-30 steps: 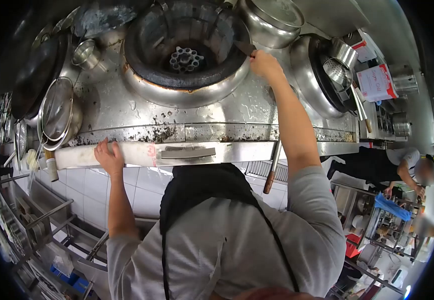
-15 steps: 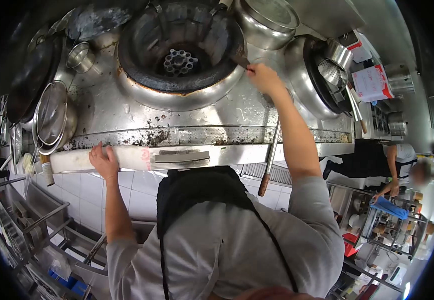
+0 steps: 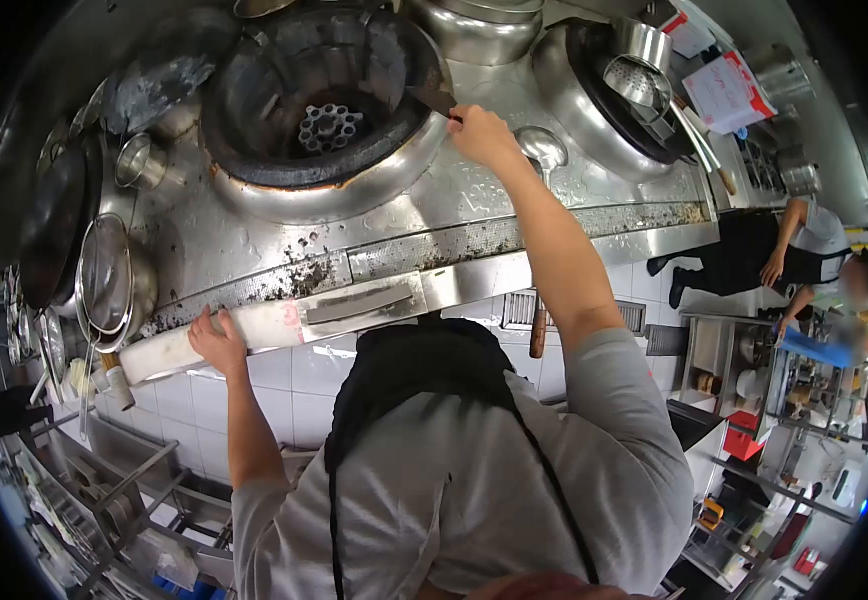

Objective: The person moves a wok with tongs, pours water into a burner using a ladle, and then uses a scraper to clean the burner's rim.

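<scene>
My right hand [image 3: 484,137] is closed around the handle of a scraper [image 3: 432,99] with a dark, flat, widening blade. The blade's end lies at the right side of the black rim of a wok burner [image 3: 299,172]. Inside the burner, a ring-shaped metal nozzle [image 3: 331,128] shows at the bottom. My left hand [image 3: 219,342] rests with fingers apart on the pale front ledge [image 3: 266,325] of the steel stove. A ladle [image 3: 542,148] lies to the right of my right forearm, partly hidden by it, its wooden handle end [image 3: 538,335] past the stove's front edge.
Dark food bits dot the perforated drain strip [image 3: 394,252]. At left stand a round sieve [image 3: 109,275] and a metal cup [image 3: 141,160]. A lidded steel pot [image 3: 479,30] and second burner [image 3: 594,105] with a perforated ladle [image 3: 639,85] stand at right. Two people [image 3: 804,250] are farther right.
The view has turned and shifted, so the stove appears tilted. My right hand keeps the scraper at the burner rim, and my left stays on the ledge. A second person shows at right.
</scene>
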A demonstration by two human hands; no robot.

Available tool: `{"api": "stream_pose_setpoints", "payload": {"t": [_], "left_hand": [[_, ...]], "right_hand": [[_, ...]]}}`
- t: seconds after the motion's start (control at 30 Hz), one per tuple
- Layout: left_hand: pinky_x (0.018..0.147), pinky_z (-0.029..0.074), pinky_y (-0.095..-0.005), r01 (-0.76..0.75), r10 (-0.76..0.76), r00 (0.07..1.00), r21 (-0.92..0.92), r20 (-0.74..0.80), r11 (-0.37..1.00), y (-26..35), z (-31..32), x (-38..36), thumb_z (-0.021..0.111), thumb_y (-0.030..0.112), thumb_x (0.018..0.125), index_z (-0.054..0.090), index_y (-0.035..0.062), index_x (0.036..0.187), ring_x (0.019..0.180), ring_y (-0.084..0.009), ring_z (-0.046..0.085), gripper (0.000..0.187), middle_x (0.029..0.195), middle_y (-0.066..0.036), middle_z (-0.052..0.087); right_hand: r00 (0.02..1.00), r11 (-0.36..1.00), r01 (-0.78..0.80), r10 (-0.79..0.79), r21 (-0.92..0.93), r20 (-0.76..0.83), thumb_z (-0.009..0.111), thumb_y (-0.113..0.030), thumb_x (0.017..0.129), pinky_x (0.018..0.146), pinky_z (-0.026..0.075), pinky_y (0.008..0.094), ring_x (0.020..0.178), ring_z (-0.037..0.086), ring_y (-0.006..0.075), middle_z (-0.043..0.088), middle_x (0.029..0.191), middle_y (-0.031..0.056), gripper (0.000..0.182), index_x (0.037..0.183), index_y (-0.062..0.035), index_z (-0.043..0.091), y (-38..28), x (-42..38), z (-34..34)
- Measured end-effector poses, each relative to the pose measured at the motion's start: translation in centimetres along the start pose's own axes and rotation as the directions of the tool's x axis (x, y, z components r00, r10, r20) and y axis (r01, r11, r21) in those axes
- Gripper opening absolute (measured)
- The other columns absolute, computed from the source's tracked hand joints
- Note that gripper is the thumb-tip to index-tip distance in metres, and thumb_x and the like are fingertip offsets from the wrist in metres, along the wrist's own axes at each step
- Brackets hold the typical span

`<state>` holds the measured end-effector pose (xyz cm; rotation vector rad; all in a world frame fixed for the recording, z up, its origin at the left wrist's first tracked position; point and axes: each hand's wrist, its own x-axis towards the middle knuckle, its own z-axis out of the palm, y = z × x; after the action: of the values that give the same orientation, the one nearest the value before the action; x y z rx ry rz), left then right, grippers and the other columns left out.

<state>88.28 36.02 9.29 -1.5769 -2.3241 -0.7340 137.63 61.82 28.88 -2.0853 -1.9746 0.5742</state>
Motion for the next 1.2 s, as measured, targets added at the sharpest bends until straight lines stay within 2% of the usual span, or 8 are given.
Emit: {"api": "stream_pose_setpoints", "payload": {"t": [0.2, 0.3, 0.33, 0.5, 0.6, 0.8, 0.9, 1.2], "left_hand": [[0.102, 0.042, -0.0515, -0.024, 0.023, 0.999, -0.014, -0.028, 1.0, 0.4, -0.2, 0.1, 0.062, 0.027, 0.094, 0.069, -0.0019, 0.117, 0.111, -0.0428, 0.057, 0.037, 0.115, -0.023, 0.069], [0.102, 0.042, -0.0513, -0.031, 0.031, 0.999, 0.012, -0.024, 0.999, 0.1, -0.1, -0.1, 0.063, 0.028, 0.094, 0.069, -0.0017, 0.118, 0.111, -0.0431, 0.057, 0.039, 0.116, -0.023, 0.068], [0.106, 0.04, -0.0535, 0.031, -0.031, 1.0, 0.008, 0.001, 0.999, 0.2, 0.0, -0.1, 0.063, 0.031, 0.094, 0.069, -0.001, 0.119, 0.119, -0.0453, 0.054, 0.041, 0.122, -0.027, 0.066], [0.107, 0.039, -0.0547, 0.059, -0.059, 0.998, -0.003, 0.001, 0.998, 0.0, 0.6, 0.1, 0.064, 0.033, 0.094, 0.069, 0.0007, 0.12, 0.12, -0.046, 0.054, 0.042, 0.124, -0.027, 0.065], [0.107, 0.039, -0.0547, 0.046, -0.047, 0.999, 0.004, 0.011, 0.999, -0.2, 0.1, -0.6, 0.064, 0.033, 0.094, 0.07, 0.001, 0.12, 0.12, -0.0461, 0.055, 0.042, 0.123, -0.027, 0.066], [0.106, 0.04, -0.0537, 0.002, -0.002, 0.999, -0.014, -0.039, 1.0, 0.1, 0.6, 0.1, 0.063, 0.03, 0.094, 0.069, -0.0002, 0.118, 0.118, -0.0449, 0.056, 0.039, 0.119, -0.025, 0.068], [0.106, 0.04, -0.0533, 0.001, -0.001, 1.0, -0.012, -0.019, 1.0, -0.3, 0.0, -0.3, 0.063, 0.029, 0.095, 0.069, 0.0, 0.117, 0.118, -0.0443, 0.056, 0.037, 0.118, -0.024, 0.068], [0.108, 0.038, -0.052, 0.036, -0.036, 0.999, -0.007, 0.006, 0.999, 0.0, 0.5, -0.2, 0.062, 0.03, 0.095, 0.069, 0.0003, 0.12, 0.122, -0.0428, 0.054, 0.04, 0.121, -0.023, 0.068]], "right_hand": [[0.999, 0.995, 0.039, -0.037, -0.088, 0.032, 0.058, -0.029, 0.099, 0.099, 0.053, 0.0512, 0.112, 0.068, 0.0419, 0.072, 0.117, 0.0228, 0.035, 0.126, -0.0095, 0.068, -1.3, -2.1, 0.7], [0.999, 1.0, 0.009, -0.009, 0.001, -0.039, 0.058, -0.03, 0.099, 0.099, 0.053, 0.0512, 0.114, 0.067, 0.0416, 0.071, 0.118, 0.0234, 0.035, 0.127, -0.011, 0.068, -0.1, 0.5, 0.8], [0.999, 1.0, 0.029, -0.029, -0.001, -0.024, 0.058, -0.03, 0.099, 0.099, 0.053, 0.0514, 0.114, 0.067, 0.0418, 0.071, 0.118, 0.0233, 0.035, 0.127, -0.0116, 0.068, -0.1, 1.0, 0.3], [0.994, 0.989, 0.11, -0.107, -0.102, 0.028, 0.058, -0.028, 0.098, 0.1, 0.052, 0.0495, 0.114, 0.066, 0.0436, 0.071, 0.118, 0.0238, 0.039, 0.132, -0.012, 0.068, -0.1, -1.4, 0.6], [0.999, 0.999, 0.002, -0.004, -0.046, -0.053, 0.058, -0.031, 0.1, 0.1, 0.053, 0.0514, 0.115, 0.067, 0.0419, 0.072, 0.119, 0.0218, 0.036, 0.131, -0.0147, 0.067, -0.3, 1.2, 0.9], [0.991, 0.976, 0.128, -0.117, -0.174, 0.071, 0.059, -0.031, 0.099, 0.101, 0.052, 0.0507, 0.114, 0.067, 0.0415, 0.071, 0.122, 0.0215, 0.039, 0.135, -0.016, 0.066, -0.8, 0.2, -0.7], [0.979, 0.986, 0.135, -0.118, -0.098, 0.166, 0.059, -0.031, 0.099, 0.102, 0.052, 0.0498, 0.114, 0.067, 0.0411, 0.071, 0.122, 0.0213, 0.039, 0.134, -0.0162, 0.068, -0.6, 1.0, -1.8], [0.997, 0.993, 0.083, -0.081, -0.09, 0.019, 0.059, -0.032, 0.099, 0.101, 0.053, 0.0486, 0.114, 0.067, 0.0409, 0.072, 0.121, 0.0206, 0.037, 0.13, -0.0151, 0.069, -1.2, -0.7, 0.7]]}}
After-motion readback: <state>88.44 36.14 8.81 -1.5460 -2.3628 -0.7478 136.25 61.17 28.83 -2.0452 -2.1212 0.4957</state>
